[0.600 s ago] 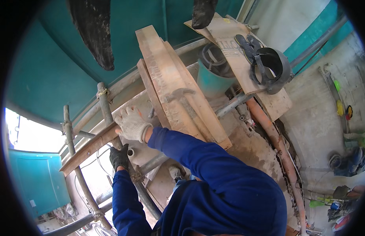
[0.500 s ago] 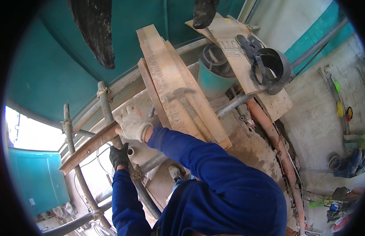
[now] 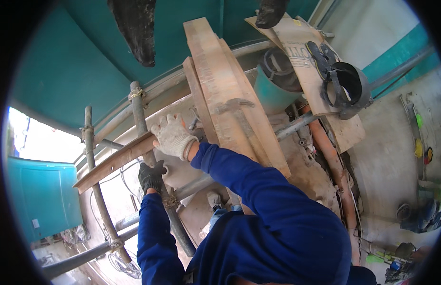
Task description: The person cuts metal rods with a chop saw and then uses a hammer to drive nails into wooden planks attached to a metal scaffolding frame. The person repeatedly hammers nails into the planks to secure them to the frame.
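A rusty steel angle bar [image 3: 117, 161] lies slanting across two upright scaffold poles on the left. My right hand [image 3: 171, 137], in a whitish knit glove, is closed at the bar's upper right end, with the thumb against it. Just below, my left hand [image 3: 151, 176], in a dark glove, wraps round the nearer upright pole [image 3: 139, 111]; its thumb sticks out to the right. A claw hammer [image 3: 242, 121] rests on wooden planks [image 3: 208, 78] to the right of my hands.
Behind the planks stands a teal bucket [image 3: 275, 90]. A cardboard sheet [image 3: 301, 52] carries sandals [image 3: 320, 57] and a black welding mask [image 3: 353, 88]. Teal panels [image 3: 83, 71] rise at the back left. An orange pipe [image 3: 328, 159] runs along the right, and cables [image 3: 123, 266] lie lower left.
My view has shifted, so the whole scene sits further right and higher in the picture. Both hands keep nearly the same places on the bar and pole.
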Motion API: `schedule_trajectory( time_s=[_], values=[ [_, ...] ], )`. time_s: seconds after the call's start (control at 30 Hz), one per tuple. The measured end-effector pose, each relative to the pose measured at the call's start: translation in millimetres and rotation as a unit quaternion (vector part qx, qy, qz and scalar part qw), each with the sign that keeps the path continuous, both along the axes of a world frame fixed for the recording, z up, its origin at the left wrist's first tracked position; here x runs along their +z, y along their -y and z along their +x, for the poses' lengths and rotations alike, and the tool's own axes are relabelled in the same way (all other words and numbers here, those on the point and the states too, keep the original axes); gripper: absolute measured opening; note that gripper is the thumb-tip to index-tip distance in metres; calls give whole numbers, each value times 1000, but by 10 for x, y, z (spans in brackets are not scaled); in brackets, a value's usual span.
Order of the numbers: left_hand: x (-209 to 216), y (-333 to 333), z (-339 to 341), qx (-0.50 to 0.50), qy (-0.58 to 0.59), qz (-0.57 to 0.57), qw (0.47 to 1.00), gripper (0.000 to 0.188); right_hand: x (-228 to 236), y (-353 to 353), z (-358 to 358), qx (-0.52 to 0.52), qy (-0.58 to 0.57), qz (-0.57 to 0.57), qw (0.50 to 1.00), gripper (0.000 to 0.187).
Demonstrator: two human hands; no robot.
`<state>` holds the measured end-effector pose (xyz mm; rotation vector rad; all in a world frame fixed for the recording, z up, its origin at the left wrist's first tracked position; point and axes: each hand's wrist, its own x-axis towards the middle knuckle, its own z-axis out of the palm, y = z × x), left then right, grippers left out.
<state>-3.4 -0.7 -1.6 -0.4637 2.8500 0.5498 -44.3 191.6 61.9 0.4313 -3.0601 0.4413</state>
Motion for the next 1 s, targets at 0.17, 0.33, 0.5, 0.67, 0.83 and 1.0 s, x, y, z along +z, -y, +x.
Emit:
schedule_trajectory(
  time_s=[0.17,0.33,0.5,0.67,0.83,1.0],
  values=[
    [46,-45,30,11,1,-8,1000,73,-9,-43,-5,16,7,-56,998,66],
    [6,-41,52,20,10,-9,1000,75,14,-379,11,31,-15,-277,960,72],
    [57,-18,33,19,35,13,999,81,2,-945,-366,-61,-86,-481,870,54],
    [178,-53,79,38,41,18,998,75,1,-842,-332,55,-40,-470,880,40],
    [183,-56,74,28,49,10,998,79,113,-455,-292,203,-64,-194,958,26],
    [142,-23,41,27,57,28,998,78,186,-496,-353,192,36,-263,945,19]
  ],
)
